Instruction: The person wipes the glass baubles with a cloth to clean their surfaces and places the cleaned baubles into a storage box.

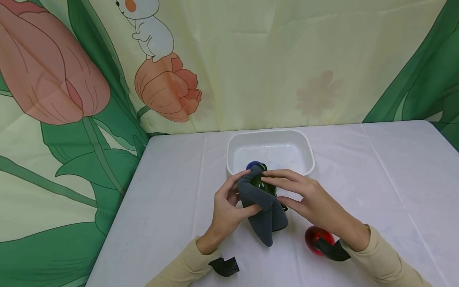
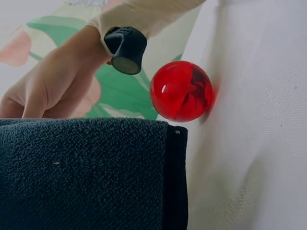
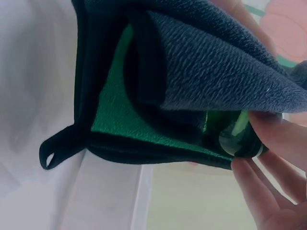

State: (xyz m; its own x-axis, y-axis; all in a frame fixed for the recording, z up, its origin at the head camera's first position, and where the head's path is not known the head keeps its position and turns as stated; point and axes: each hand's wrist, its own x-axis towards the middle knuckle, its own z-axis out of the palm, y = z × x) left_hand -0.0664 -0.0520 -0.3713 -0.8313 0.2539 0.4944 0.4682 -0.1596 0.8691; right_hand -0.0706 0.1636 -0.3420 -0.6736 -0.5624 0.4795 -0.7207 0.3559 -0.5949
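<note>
A dark grey-blue cloth (image 1: 265,223) with a black edge and a hanging loop is wrapped partly round a green clear ball (image 1: 263,184). My left hand (image 1: 226,211) grips the cloth from the left, its thumb in front. From the other side my right hand (image 1: 305,195) holds the green ball between thumb and fingers, as the right wrist view also shows, with the ball (image 3: 240,139) peeking out of the folds. Behind the cloth, a blue ball (image 1: 254,164) shows partly at the basin's near side. The cloth hides most of the left hand's fingers.
A white rectangular basin (image 1: 306,149) stands at the table's back edge, just beyond the hands. Near my right forearm a clear red ball (image 1: 319,239) rests on the white tablecloth (image 1: 172,199). A printed curtain (image 1: 251,71) hangs behind the table.
</note>
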